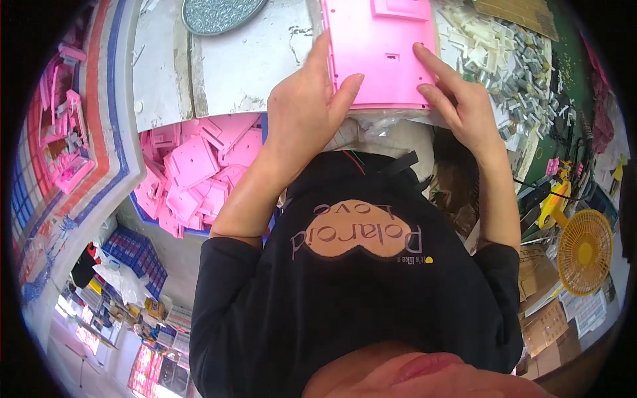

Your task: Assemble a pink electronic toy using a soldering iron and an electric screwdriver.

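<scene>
A flat pink plastic panel [375,73] lies on the white worktop in front of me, with a small slot near its middle and a raised box at its far end. My left hand [302,106] grips its left edge, fingers stretched along the side and thumb on the face near the corner. From the right, my right hand [464,106] holds the other edge, with index finger and thumb touching the panel and the other fingers partly hidden.
A round dish of small grey pieces [222,13] stands at the far left. Loose white and silver parts [511,73] are heaped on the right. Many pink panels [199,172] fill a bin below the table's left edge. A yellow fan [585,252] is at the lower right.
</scene>
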Demonstrator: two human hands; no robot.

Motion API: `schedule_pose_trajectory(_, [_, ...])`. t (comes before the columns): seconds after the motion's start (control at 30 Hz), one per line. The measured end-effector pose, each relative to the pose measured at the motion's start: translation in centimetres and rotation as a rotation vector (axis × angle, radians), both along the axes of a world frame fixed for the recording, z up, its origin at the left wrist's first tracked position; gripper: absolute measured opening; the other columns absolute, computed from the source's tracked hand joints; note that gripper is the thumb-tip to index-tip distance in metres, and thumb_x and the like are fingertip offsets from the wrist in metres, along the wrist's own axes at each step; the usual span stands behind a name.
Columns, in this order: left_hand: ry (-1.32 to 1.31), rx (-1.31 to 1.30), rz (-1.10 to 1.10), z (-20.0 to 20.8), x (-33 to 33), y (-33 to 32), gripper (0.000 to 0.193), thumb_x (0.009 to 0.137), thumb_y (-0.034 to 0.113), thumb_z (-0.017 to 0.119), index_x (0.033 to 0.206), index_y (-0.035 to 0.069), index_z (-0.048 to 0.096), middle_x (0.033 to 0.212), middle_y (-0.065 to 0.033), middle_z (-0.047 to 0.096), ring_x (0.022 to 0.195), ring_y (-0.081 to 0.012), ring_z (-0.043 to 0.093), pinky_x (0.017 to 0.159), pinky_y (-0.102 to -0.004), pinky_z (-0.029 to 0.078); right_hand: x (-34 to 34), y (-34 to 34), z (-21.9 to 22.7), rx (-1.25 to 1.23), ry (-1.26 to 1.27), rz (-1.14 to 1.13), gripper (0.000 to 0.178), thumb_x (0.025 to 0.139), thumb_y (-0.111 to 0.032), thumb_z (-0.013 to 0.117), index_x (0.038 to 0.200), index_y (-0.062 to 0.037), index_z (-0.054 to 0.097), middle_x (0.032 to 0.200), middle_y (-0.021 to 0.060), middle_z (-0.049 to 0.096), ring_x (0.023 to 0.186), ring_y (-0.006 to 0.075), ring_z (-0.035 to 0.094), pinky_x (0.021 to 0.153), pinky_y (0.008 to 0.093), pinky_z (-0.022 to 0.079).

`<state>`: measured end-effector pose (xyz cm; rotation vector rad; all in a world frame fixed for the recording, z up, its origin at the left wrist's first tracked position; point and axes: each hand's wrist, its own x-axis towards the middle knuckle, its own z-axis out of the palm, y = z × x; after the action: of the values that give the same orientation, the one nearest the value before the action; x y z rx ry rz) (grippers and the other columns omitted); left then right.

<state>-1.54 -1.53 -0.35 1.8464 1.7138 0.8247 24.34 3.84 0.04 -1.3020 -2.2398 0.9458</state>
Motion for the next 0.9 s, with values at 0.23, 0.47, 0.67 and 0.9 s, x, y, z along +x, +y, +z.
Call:
schedule_pose_trajectory(0.23, [0.053, -0.055, -0.02, -0.8, -1.2, 0.0, 0.064, 0.093, 0.035, 0.074, 0.145, 0.003, 0.054, 0.063, -0.0121, 0.063, 0.054, -0.0277, 0.064, 0.056, -0.0396, 0.05, -0.5, 0.8, 2.2, 0.097, -0.412, 0.091, 0.049, 0.099, -0.041, 0.065, 0.147, -0.0361, 0.056, 0.062, 0.0151, 0.064, 0.061, 0.0382, 0.066, 0.059, 0.0471, 0.053])
schedule_pose_trajectory(0.47, [0.279, 0.185, 0.202, 1.1, -11.3, 7.8, 0.031, 0.088, 0.025, 0.074, 0.108, 0.001, 0.073, 0.084, -0.0159, 0.07, 0.079, -0.0292, 0.066, 0.073, -0.0398, 0.052, -4.4, 5.2, 9.1, 0.312, -0.654, 0.494, 0.028, 0.088, -0.028, 0.07, 0.109, -0.0093, 0.074, 0.077, 0.0157, 0.071, 0.076, 0.0359, 0.07, 0.071, 0.0477, 0.055])
schedule_pose_trajectory(0.67, [0.51, 0.112, 0.256, -0.8, -13.6, 10.4, 0.018, 0.083, 0.019, 0.071, 0.084, 0.001, 0.072, 0.095, -0.0216, 0.068, 0.098, -0.0391, 0.064, 0.087, -0.0515, 0.048, -14.0, 11.2, 7.9, 0.491, -0.405, 0.64, 0.014, 0.084, -0.017, 0.071, 0.089, -0.0045, 0.073, 0.081, 0.0176, 0.066, 0.079, 0.0381, 0.065, 0.074, 0.0444, 0.052])
schedule_pose_trajectory(0.9, [0.38, 0.225, 0.326, -2.4, -14.7, 10.3, 0.022, 0.085, 0.021, 0.071, 0.077, 0.001, 0.067, 0.087, -0.02, 0.066, 0.09, -0.0391, 0.063, 0.081, -0.0528, 0.046, -26.4, 16.6, -1.3, 0.867, -0.476, 0.542, 0.016, 0.082, -0.018, 0.064, 0.077, -0.0086, 0.076, 0.089, 0.0078, 0.073, 0.101, 0.0276, 0.064, 0.087, 0.0463, 0.05])
